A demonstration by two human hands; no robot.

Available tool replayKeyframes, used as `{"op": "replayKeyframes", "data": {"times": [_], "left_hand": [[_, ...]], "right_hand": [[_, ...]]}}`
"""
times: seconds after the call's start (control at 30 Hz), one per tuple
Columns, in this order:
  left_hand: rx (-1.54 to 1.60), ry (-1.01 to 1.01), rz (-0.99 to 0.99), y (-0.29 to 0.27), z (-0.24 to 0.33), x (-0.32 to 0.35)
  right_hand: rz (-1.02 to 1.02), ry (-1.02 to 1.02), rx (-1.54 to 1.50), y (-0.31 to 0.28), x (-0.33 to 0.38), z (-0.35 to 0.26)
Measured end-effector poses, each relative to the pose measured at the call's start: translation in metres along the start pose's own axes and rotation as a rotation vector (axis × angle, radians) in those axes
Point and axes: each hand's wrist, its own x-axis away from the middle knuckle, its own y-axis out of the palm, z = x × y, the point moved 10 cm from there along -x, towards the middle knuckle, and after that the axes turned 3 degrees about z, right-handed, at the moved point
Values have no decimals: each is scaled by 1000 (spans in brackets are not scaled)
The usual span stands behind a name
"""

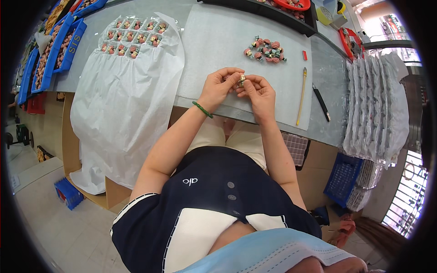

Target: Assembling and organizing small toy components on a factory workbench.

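Between the fingertips of both hands is a small painted figurine (pixel 241 79), cream with some green and pink. My left hand (pixel 218 87), with a green bead bracelet at the wrist, pinches it from one side. From the other side my right hand (pixel 261 95) grips it with thumb and curled fingers. The fingers cover much of the piece, so its full shape is hidden. Both hands are over the near edge of a white sheet (pixel 205 45) on the table. Beyond them lies a cluster of similar pink and green figurines (pixel 272 52).
Right of my hands lie a thin brush (pixel 301 98), a black pen-like tool (pixel 321 103) and a small red block (pixel 304 55). At left, white tissue (pixel 123 86) drapes from a compartment tray of figurines. Blue bins (pixel 73 45) stand far left; stacked wrapped trays (pixel 373 109) stand right.
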Motion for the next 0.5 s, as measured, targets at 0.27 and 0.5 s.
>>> {"op": "replayKeyframes", "data": {"times": [0.27,0.5], "left_hand": [[112,-33,-30,3,-1,1],[174,-14,-83,10,8,4]], "right_hand": [[105,-359,65,-9,12,-18],[150,-448,91,-11,18,-29]]}}
